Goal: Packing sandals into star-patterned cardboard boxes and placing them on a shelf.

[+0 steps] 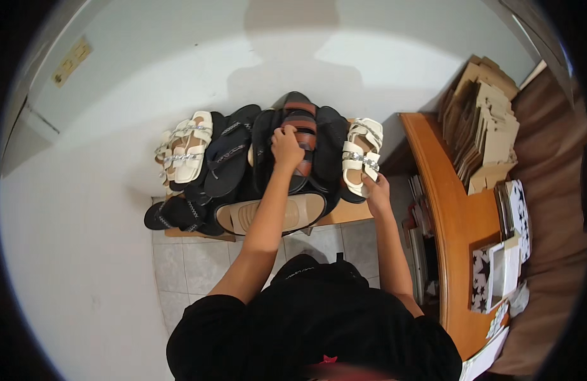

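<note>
My left hand (287,149) is closed on the near side of a black sandal with brown straps (300,120), in the middle of a crowded row of footwear. At the row's right end, my right hand (378,192) grips the heel end of a white sandal (362,152) with chain-like trim; its thumb and fingers pinch the sole's edge. A dark sandal (331,143) lies between the two. Left of my left hand are black flip-flops (230,152) and another white sandal (191,147). My left forearm crosses over a black shoe with a beige insole (296,213).
The footwear rests on a low wooden bench (347,214) against a white wall (179,70). A black braided-strap sandal (176,214) lies at the bench's left end. To the right stands a wooden desk (433,184) with flattened cardboard (487,133) and a star-patterned box (481,279).
</note>
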{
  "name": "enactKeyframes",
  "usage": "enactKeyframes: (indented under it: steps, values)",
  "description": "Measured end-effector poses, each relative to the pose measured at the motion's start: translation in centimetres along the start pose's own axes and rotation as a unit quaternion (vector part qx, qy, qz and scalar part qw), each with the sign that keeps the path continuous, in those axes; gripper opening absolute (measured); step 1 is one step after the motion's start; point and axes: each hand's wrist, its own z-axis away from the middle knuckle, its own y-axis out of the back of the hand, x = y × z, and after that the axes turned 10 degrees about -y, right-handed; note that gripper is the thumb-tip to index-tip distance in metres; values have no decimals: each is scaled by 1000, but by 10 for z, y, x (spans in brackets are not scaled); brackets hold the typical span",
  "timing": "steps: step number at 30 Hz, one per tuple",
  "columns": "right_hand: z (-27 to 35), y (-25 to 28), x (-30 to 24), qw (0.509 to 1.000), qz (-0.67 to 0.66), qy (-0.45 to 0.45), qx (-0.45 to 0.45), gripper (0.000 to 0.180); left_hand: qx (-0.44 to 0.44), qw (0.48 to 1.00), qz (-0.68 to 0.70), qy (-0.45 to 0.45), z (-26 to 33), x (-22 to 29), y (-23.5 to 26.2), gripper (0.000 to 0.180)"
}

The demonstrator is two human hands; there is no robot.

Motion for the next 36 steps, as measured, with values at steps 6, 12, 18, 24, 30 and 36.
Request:
enactKeyframes:
  steps: [6,12,18,24,30,36]
  values:
    - [30,41,-16,998,36,45,14,35,-85,993,-69,-42,-8,73,3,61]
    - [95,126,-58,990,59,62,-108,47,-268,703,652,96,1,179,-44,47]
    - [174,246,-69,991,68,110,19,55,-445,598,665,37,61,287,-112,43]
    - [253,343,-78,927,-127,141,323,58,-428,543,716,97,155,390,-203,39]
    - [320,422,-82,846,-97,178,493,65,-516,506,688,70,246,489,-234,35]
    - [351,486,-88,787,-65,242,564,60,-604,572,548,-86,269,545,-298,40]
